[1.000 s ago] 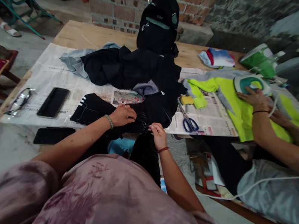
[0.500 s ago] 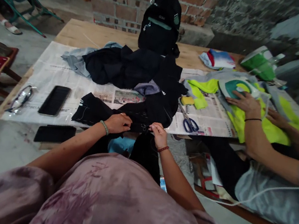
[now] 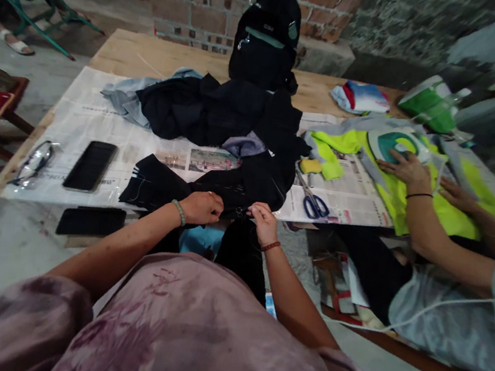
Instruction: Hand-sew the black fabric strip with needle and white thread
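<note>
Slightly rightward since half a second ago, the person's left hand (image 3: 203, 208) sits nearer the right hand (image 3: 263, 222), while the co-worker's green-and-white iron (image 3: 390, 144) has also edged right. Black cloth garment with white stripes (image 3: 156, 176) lies along the near edge of the newspaper-covered wooden bench (image 3: 123, 47), under both the person's hands. Left fingers bend down over it; whether they grip, I cannot tell. Right thumb and forefinger pinch together at its edge, on something too small to make out. For neat work, I'd keep that edge flat and lightly taut between the hands, with the loose pale thread (image 3: 138, 192) clear of the fingers. Counted on the bench: one pair of blue-handled metal scissors (image 3: 315, 206), one small yellow block (image 3: 310, 166), one black rectangular phone (image 3: 90, 165), one black fabric backpack (image 3: 266, 43), and that one iron on yellow-and-grey cloth (image 3: 398, 192).
</note>
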Tool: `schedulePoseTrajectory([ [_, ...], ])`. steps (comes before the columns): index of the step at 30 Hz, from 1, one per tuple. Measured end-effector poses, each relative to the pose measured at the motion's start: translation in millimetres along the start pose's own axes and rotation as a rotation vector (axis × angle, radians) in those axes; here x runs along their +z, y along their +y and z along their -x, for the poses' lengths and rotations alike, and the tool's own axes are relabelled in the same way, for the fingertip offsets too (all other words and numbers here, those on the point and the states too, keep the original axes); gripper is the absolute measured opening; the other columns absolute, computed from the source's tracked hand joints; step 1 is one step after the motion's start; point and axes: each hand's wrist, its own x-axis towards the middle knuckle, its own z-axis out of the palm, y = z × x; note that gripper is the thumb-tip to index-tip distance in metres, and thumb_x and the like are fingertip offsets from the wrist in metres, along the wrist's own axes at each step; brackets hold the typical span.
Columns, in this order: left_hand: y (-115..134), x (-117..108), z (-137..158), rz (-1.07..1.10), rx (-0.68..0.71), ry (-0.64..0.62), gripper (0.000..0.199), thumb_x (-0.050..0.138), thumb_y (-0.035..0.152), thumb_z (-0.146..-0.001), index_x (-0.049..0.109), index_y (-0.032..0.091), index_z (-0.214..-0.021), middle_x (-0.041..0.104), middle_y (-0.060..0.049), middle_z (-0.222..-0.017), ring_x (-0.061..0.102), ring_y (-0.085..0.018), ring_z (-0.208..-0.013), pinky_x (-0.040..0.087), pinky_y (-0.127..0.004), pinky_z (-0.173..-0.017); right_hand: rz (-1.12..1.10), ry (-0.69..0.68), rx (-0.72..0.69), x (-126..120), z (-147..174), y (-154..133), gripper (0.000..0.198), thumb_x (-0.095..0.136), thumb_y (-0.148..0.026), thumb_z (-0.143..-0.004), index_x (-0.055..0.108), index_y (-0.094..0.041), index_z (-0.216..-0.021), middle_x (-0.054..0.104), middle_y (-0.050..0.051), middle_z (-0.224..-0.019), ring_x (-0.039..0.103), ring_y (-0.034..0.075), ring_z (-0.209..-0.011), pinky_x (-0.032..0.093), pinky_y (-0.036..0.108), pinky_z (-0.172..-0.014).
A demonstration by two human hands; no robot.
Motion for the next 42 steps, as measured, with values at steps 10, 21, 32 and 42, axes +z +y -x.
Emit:
schedulePoseTrajectory([
  [10, 8, -8, 3, 0.066, -0.011, 0.262, 0.013, 0.057, 0.02, -0.077, 0.062, 0.017, -0.066, 0.062, -0.003, -0.078, 0.057, -0.014, -0.08, 0.045, -0.027, -0.077, 0.001, 0.019, 0.014, -1, 0, 0, 0.029, 0.054, -0.045, -0.075, 0.064, -0.018, -0.074, 0.053, 0.004, -0.094, 0.056, 0.011, -0.071, 0.054, 0.03, -0.072],
  [21, -15, 12, 4, 0.073, -0.219, 0.409, 0.011, 0.055, 0.023, -0.077, 0.059, 0.017, -0.068, 0.059, -0.001, -0.071, 0.056, -0.013, -0.071, 0.044, -0.025, -0.069, -0.023, 0.033, 0.019, -1, -1, 3, 0.029, 0.054, -0.044, -0.076, 0.065, -0.017, -0.075, 0.054, 0.003, -0.093, 0.057, 0.009, -0.067, 0.052, 0.028, -0.071],
  [32, -21, 18, 0, 0.233, -0.398, 0.268, 0.027, 0.057, 0.019, -0.069, 0.065, 0.017, -0.095, 0.062, 0.001, -0.076, 0.055, -0.011, -0.066, 0.044, -0.022, -0.066, -0.043, 0.04, 0.017, 0, 0, 2, 0.028, 0.055, -0.043, -0.076, 0.065, -0.016, -0.074, 0.053, 0.003, -0.092, 0.057, 0.008, -0.067, 0.052, 0.027, -0.07],
  [42, -24, 18, -6, 0.494, -0.601, 0.167, 0.019, 0.06, 0.026, -0.066, 0.071, 0.019, -0.081, 0.066, 0.003, -0.07, 0.059, -0.013, -0.067, 0.045, -0.022, -0.067, -0.057, 0.028, 0.019, -1, 1, -1, 0.025, 0.056, -0.04, -0.076, 0.065, -0.017, -0.074, 0.052, 0.003, -0.092, 0.057, 0.009, -0.068, 0.052, 0.027, -0.071],
])
